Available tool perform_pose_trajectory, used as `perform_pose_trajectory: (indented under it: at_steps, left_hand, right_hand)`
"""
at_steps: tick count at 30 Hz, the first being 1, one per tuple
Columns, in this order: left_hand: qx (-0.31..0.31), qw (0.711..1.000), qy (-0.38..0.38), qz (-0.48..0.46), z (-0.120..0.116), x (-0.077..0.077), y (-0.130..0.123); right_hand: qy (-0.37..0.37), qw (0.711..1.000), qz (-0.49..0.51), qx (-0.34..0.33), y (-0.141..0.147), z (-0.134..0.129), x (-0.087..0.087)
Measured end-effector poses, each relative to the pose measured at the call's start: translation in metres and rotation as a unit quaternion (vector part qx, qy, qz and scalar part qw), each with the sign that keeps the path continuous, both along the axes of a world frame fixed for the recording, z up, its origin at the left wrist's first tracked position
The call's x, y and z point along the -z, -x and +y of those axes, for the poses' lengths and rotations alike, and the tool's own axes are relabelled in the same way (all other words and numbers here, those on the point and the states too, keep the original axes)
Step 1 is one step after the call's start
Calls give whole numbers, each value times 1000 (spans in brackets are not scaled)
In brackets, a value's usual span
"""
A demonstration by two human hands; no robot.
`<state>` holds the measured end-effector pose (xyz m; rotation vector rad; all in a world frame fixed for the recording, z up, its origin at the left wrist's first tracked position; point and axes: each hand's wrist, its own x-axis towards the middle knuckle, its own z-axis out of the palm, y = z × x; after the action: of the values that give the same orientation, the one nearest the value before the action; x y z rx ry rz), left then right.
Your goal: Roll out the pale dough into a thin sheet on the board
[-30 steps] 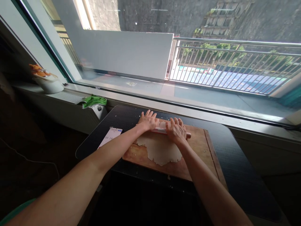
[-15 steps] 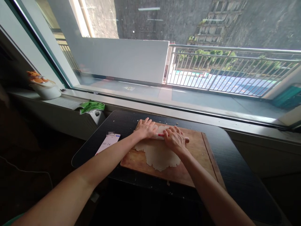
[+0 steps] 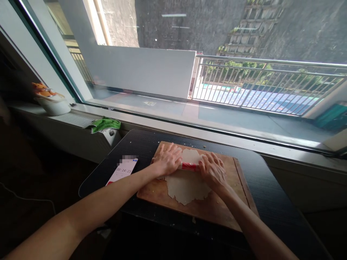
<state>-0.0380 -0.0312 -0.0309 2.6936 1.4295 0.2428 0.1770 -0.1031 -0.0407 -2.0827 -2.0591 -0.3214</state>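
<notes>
A thin, pale sheet of dough (image 3: pixel 187 187) with ragged edges lies on a wooden board (image 3: pixel 225 213). Across it rests a rolling pin (image 3: pixel 189 166), of which a red and white middle part shows between my hands. My left hand (image 3: pixel 168 159) presses on the pin's left end, with its fingers over it. On the right end lies my right hand (image 3: pixel 213 170), its fingers bent over the pin. Both pin ends are hidden under the hands. Some dough sticks out beyond the pin on its far side.
The board is on a black table (image 3: pixel 273 195). A phone (image 3: pixel 123 171) with a running timer lies at the left. Beyond are a green cloth (image 3: pixel 105 124), a white pot (image 3: pixel 54 104) and a large window with a railing (image 3: pixel 244 88) outside.
Both hands and the pin have come nearer to me over the dough. My hands are farther apart, baring more of the red label. The view has shifted slightly.
</notes>
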Motion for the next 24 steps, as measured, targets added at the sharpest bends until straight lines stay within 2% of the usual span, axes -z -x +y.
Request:
perform_pose_trajectory:
  at_steps: [2,4,7,9,11,15,17,22,24]
  left_hand:
    - [10,1000,-11,-12,-6,2,2]
    - [-2,1000,-3,-12,2,-1,-1]
    - [-45,998,39,3,29,-12,-11]
    - [-63,996,58,6,36,-16,-13]
    - [-52,997,53,4,25,-12,-9]
    - [14,1000,12,-10,-19,2,6]
    - [18,1000,1,-14,-22,2,6]
    - [-47,997,53,9,30,-16,-12]
    - [-62,996,67,11,36,-18,-14]
  right_hand:
    - [-34,999,-7,-7,-2,-5,7]
    - [-44,999,-4,6,-2,4,5]
    - [-1,998,22,55,2,32,-9]
    - [24,997,34,71,4,39,-15]
    - [20,998,31,50,3,26,-11]
    - [-28,999,22,-38,-6,-21,14]
    - [-35,998,24,-40,-7,-25,16]
    - [26,997,54,52,7,29,-14]
    - [29,996,61,63,9,34,-17]
